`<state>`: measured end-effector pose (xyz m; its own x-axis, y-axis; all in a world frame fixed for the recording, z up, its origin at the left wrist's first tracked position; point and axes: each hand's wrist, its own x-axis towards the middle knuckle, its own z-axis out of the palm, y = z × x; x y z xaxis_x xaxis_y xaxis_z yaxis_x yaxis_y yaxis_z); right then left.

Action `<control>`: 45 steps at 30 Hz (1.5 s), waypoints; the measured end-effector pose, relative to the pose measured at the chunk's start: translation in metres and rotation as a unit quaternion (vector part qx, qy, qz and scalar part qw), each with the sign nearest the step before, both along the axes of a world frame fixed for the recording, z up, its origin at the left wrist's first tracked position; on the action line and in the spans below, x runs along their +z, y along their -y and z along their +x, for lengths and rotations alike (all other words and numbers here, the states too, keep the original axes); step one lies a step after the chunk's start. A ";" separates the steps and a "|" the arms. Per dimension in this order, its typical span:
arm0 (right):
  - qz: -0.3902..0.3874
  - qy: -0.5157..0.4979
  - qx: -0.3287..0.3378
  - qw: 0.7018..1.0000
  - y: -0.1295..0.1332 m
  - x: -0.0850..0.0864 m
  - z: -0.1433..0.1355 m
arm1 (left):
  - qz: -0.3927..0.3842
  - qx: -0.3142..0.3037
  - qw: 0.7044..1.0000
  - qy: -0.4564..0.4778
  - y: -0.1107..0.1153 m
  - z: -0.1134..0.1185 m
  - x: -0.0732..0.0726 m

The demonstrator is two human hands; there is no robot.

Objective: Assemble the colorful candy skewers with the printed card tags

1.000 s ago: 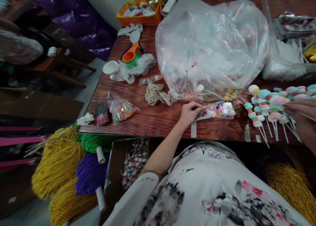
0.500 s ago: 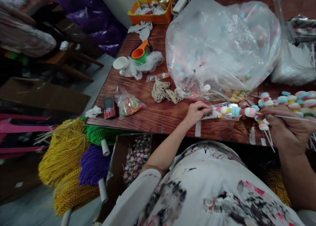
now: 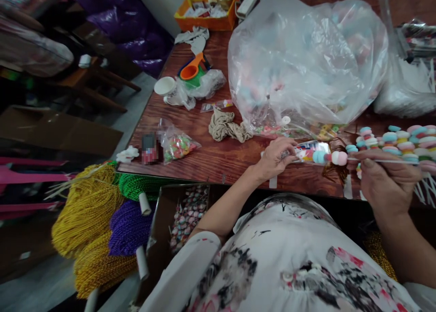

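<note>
Box + cords: open box [image 3: 190,215] of small candy-like pcs, nearer than big clear bag [image 3: 303,62] & off to its left; yellow cord [image 3: 83,212] farther left, purple cord [image 3: 130,229] btwn.
Tbl edge: table [image 3: 190,164] front edge runs near side of big clear bag; both forearms cross it. Left edge angles away, well left of bag.
Room: strip of wood grain shows nearer than & left of big clear bag, btwn small bead bag [image 3: 178,146] & L hand.
L hand: left hand [image 3: 279,156], just nearer than big clear bag; fingers closed on left end of printed packet [image 3: 308,149].
R hand: right hand [image 3: 388,178], near & right of big clear bag's near side; thumb + fingers gripping white stick of marshmallow skewer [image 3: 329,158].
Skewer: pastel pcs left of R grip, btwn hands, pointing at L grip; stick runs out right past R fingers. Far end overlaps packet; in or on top, can't tell.
Ties: brown ties [image 3: 335,171], nearer than big clear bag, by skewer.
Pile: other skewers [image 3: 407,144], near-right of big clear bag, beyond R hand.
Rag: beige rag [image 3: 226,126], near-left of big clear bag.
Scoop: orange scoop [image 3: 190,71], left of big clear bag.
Bin: orange bin [image 3: 205,23], far-left of big clear bag.
</note>
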<state>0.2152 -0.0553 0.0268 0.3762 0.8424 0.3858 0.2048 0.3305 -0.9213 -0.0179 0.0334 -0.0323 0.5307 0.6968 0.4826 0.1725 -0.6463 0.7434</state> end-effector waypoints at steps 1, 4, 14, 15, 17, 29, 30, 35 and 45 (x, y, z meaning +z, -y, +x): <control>0.001 -0.046 0.002 0.999 0.000 -0.002 -0.002 | -0.020 -0.004 1.000 -0.013 0.001 0.000 0.002; -0.001 -0.094 0.035 0.995 -0.001 -0.009 -0.006 | -0.071 -0.041 0.995 -0.053 0.003 0.003 0.006; -0.044 -0.049 0.043 0.997 -0.003 -0.024 -0.007 | -0.157 -0.073 0.975 -0.141 0.014 0.023 0.016; -0.043 -0.052 0.044 0.997 -0.004 -0.024 -0.008 | -0.158 -0.073 0.973 -0.151 0.015 0.024 0.018; -0.045 -0.056 0.036 0.997 -0.007 -0.024 -0.011 | -0.162 -0.069 0.970 -0.168 0.017 0.026 0.020; -0.010 -0.025 0.049 0.998 -0.029 -0.007 -0.005 | -0.431 -0.175 0.885 -0.036 0.032 0.033 0.032; -0.015 -0.029 0.068 0.997 -0.029 -0.006 -0.006 | -0.474 -0.184 0.861 -0.023 0.034 0.034 0.035; -0.081 -0.017 0.165 0.983 -0.015 -0.016 -0.024 | -0.547 -0.212 0.810 0.005 0.035 0.038 0.040; -0.102 0.013 0.191 0.976 -0.024 -0.012 -0.017 | -0.536 -0.197 0.821 -0.014 0.037 0.040 0.040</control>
